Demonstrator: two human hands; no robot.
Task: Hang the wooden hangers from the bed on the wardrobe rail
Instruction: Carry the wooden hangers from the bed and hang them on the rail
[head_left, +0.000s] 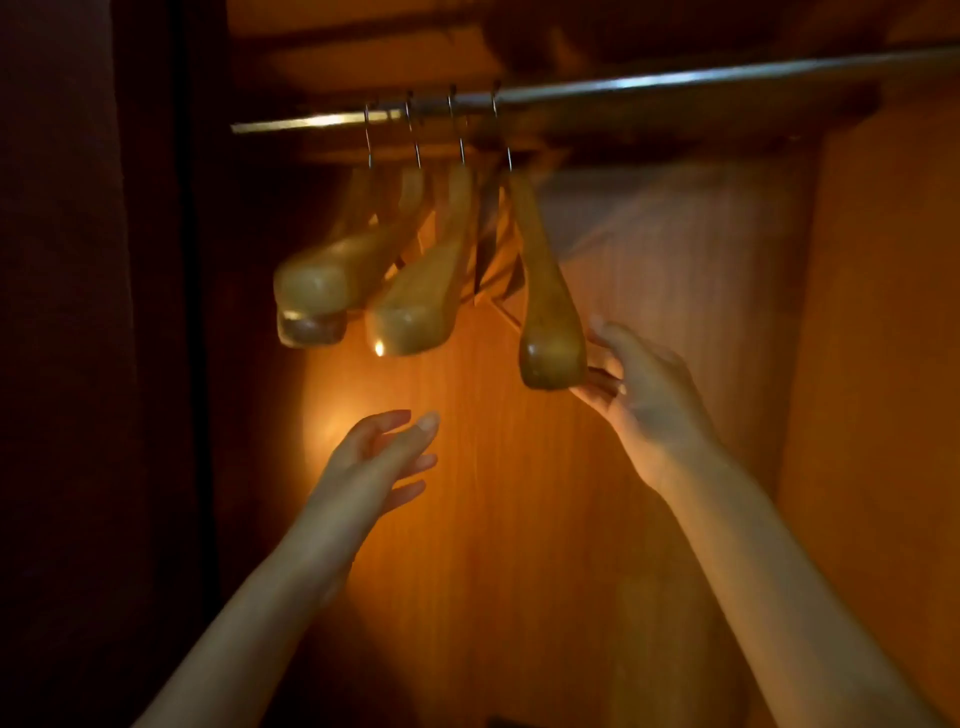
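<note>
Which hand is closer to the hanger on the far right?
The right hand: its fingertips are at the lower end of the rightmost hanger. The left hand is open, lower down and off to the left, touching nothing.

four wooden hangers (431, 270) on rail (675, 80) | right hand (639, 395) touching rightmost | left hand (379, 457) open below

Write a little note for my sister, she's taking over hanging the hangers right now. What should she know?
Left hand: open, empty, below the hangers, touching nothing.
Right hand: open, its fingers at the lower end of the rightmost hanger; no closed grip on it.
Four wooden hangers hook over the wardrobe rail, bunched toward its left end; the leftmost hanger hangs nearest the wardrobe's side.
Done: four hung.
Left: the bed is out of view, so check it for more.
</note>
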